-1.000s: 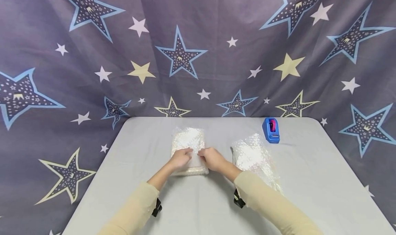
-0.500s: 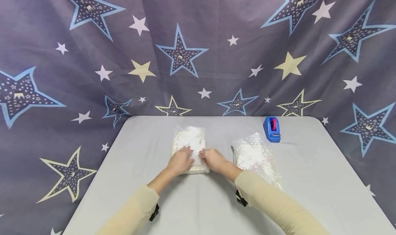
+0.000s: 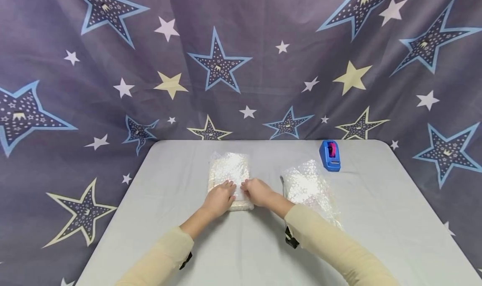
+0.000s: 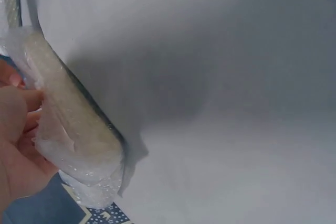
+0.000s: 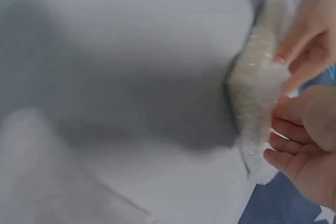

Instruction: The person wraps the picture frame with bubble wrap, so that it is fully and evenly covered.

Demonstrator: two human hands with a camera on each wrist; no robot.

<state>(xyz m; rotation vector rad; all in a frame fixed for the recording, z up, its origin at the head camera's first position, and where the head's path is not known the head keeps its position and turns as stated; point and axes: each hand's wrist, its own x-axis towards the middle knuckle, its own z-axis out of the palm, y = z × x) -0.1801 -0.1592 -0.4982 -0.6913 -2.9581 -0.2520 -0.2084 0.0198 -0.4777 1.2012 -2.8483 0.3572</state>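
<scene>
A flat rectangular package in bubble wrap (image 3: 230, 164) lies on the table, its thick pale side showing in the left wrist view. Across its left part rests my left hand (image 3: 217, 199), fingers stretched forward over the top and the thumb apart from them. At the right edge my right hand (image 3: 258, 191) has its fingers curled and pinches the wrap. From the right wrist, the package's side (image 5: 253, 85) appears tilted, with the fingers of my right hand (image 5: 307, 140) along it and the left thumb above. The thing inside the wrap is covered.
To the right lies a second sheet or bundle of bubble wrap (image 3: 308, 187), partly behind the right forearm. A blue tape dispenser (image 3: 330, 156) with a pink roll stands at the back right. The pale table (image 3: 241, 252) ends at a star-patterned curtain (image 3: 241, 68).
My left hand has gone from curled fingers at the middle of the package to fingers laid out over its left part. The right hand stays at the right edge.
</scene>
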